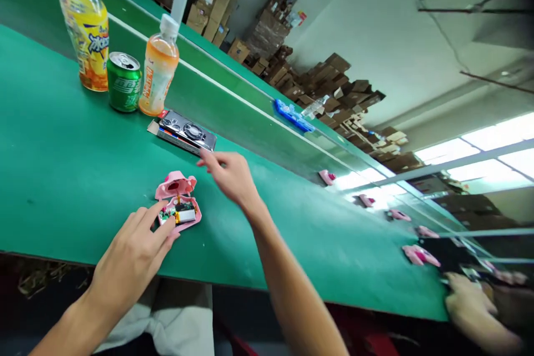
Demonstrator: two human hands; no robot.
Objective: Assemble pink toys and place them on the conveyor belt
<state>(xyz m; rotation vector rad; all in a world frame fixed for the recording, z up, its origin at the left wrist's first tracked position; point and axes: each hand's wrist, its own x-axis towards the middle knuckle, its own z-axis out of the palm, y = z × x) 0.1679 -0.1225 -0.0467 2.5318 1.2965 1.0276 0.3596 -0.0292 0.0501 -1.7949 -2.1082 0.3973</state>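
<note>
My left hand (133,256) is loosely spread, fingertips on the opened pink plastic casing (175,184) ahead of it, my open right hand (229,178) just below the black device (186,130); a knock could snap the orange wire (178,192).

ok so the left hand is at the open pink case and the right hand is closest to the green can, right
Not quite: the right hand is closest to the dark gadget, not the green can, which stands farther off, as the head view shows. The left hand is at the open pink case, as you said.
</note>
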